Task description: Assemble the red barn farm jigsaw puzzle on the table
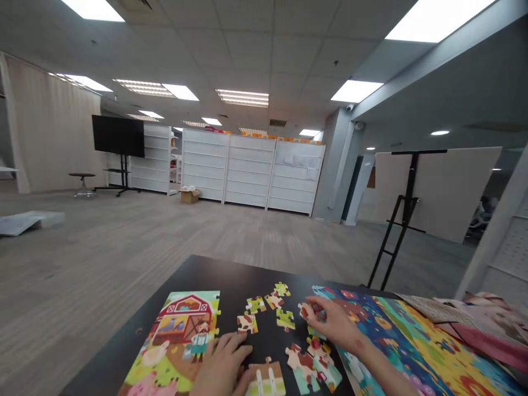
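My right hand (336, 324) is pinching a small brown-and-white puzzle piece (304, 311) between thumb and fingers, just over the dark table. My left hand (225, 360) lies with fingers stretched out, between the joined farm puzzle section (173, 335) and a piece with a white fence (267, 380). The joined section shows a red barn and a farmer. Beyond my left fingers are a cow-patterned piece (247, 323) and several loose green and brown pieces (285, 319). Nearer to me, some joined pieces with a cow (303, 366) lie below my right hand.
A colourful blue-and-yellow picture sheet (396, 330) covers the table's right side, partly under my right forearm. Pink and grey cloth (482, 330) lies at the far right. The black table's far edge (247, 265) borders carpeted floor. A black easel stand (406, 214) rises beyond it.
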The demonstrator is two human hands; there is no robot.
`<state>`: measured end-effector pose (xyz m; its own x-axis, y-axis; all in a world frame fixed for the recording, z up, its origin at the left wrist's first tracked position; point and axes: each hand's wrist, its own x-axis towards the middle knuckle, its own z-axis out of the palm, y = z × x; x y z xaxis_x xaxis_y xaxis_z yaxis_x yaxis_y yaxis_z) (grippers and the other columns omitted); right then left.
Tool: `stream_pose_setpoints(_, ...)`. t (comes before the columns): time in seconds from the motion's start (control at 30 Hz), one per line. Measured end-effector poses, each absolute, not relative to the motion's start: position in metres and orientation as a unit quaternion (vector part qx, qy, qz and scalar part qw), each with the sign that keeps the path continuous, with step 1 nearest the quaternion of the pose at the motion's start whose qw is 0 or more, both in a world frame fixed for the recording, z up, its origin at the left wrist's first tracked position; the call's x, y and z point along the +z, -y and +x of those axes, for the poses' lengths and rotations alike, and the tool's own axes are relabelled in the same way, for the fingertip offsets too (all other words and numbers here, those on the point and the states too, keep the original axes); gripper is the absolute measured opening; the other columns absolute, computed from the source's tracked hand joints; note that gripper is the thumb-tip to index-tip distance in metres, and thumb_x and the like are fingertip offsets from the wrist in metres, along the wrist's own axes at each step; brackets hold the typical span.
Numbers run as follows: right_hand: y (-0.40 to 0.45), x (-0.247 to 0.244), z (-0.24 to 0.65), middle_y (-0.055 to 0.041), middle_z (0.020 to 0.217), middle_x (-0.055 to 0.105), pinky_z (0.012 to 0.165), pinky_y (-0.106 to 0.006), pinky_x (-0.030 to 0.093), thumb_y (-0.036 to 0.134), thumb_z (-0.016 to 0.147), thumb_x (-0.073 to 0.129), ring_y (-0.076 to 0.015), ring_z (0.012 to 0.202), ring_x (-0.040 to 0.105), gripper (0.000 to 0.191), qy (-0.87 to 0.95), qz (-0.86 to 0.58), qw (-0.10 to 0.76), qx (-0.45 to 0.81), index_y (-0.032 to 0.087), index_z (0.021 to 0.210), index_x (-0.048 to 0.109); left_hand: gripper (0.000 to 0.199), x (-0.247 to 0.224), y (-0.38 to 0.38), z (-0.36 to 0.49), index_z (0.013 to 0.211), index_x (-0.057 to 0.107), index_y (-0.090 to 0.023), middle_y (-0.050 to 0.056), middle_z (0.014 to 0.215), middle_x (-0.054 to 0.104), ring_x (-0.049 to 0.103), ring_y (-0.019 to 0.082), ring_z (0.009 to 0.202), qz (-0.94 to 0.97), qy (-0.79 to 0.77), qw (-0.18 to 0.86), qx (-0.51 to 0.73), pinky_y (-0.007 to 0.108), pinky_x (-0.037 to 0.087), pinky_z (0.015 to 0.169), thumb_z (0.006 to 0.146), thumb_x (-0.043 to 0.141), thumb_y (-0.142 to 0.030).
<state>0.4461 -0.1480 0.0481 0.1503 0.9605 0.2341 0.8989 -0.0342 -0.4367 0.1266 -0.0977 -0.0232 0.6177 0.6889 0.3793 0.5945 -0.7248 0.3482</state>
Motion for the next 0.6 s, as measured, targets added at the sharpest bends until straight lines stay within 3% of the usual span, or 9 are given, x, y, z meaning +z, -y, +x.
stream_pose_setpoints(0.13,0.137,0.044,0.424,-0.0039,0.107,0.075,0.082,-0.027,0.051,0.029,0.079,0.062,-0.0205,0.093,0.069,0.036,0.683,-0.691,0.223,0.074,0.023,0.113,0.071,0.032,-0.022,0.095,0.123,0.117,0.071,-0.032,0.004,0.133,0.067,0.06,0.031,0.122,0.904,-0.345,0.101,0.23,0.044,0.044,0.099,0.086,0.068,-0.032)
stream_pose_setpoints(0.3,0.107,0.037,0.415,-0.0101,0.097,0.074,0.087,-0.035,0.044,0.016,0.073,0.058,-0.0276,0.096,0.066,0.02,0.659,-0.73,0.181,0.029,0.019,0.087,0.073,0.035,-0.024,0.092,0.124,0.118,0.07,-0.032,0.003,0.134,0.066,0.059,0.031,0.122,0.913,-0.337,0.091,0.213,0.043,0.044,0.1,0.084,0.069,-0.029)
stream_pose_setpoints(0.47,0.076,0.029,0.397,-0.0134,0.096,0.072,0.083,-0.037,0.041,0.038,0.078,0.066,-0.0331,0.099,0.063,0.02,0.631,-0.756,0.174,0.02,0.019,0.08,0.071,0.038,-0.022,0.095,0.127,0.116,0.07,-0.03,0.003,0.132,0.067,0.059,0.031,0.121,0.909,-0.352,0.087,0.204,0.043,0.044,0.099,0.079,0.07,-0.023)
stream_pose_setpoints(0.6,0.061,0.022,0.384,-0.0107,0.084,0.071,0.072,-0.032,0.041,0.042,0.068,0.075,-0.029,0.086,0.065,0.025,0.6,-0.772,0.204,0.055,0.02,0.067,0.064,0.037,-0.022,0.097,0.127,0.116,0.07,-0.03,0.003,0.133,0.066,0.058,0.031,0.12,0.903,-0.36,0.088,0.216,0.044,0.042,0.1,0.079,0.07,-0.024)
